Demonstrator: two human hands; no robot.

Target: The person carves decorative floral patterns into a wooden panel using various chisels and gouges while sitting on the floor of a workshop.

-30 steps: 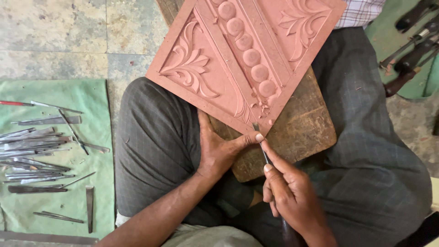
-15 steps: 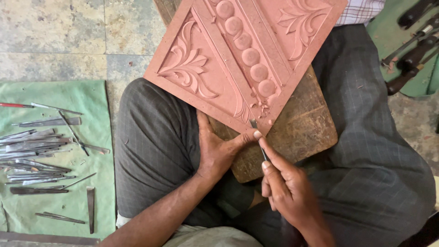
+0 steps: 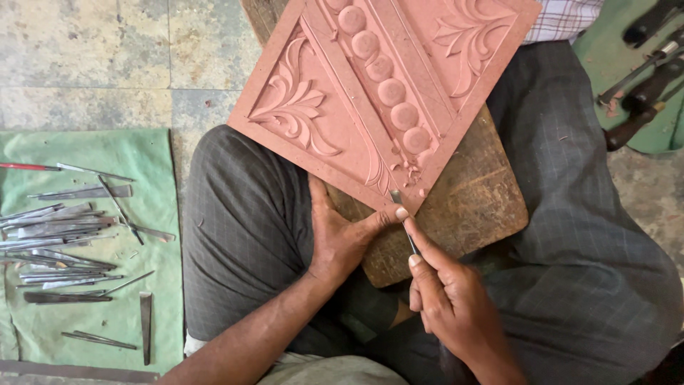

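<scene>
While left hand [image 3: 342,239] steadies carved panel [image 3: 385,93] edge, right hand [image 3: 456,314] grips chisel [image 3: 403,222]

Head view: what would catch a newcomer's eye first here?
A reddish carved panel with leaf scrolls and a row of round beads fills the upper middle, lying on a worn wooden block across the person's lap. At its lower corner the right hand holds a thin metal chisel, steadied by the left hand.
</scene>
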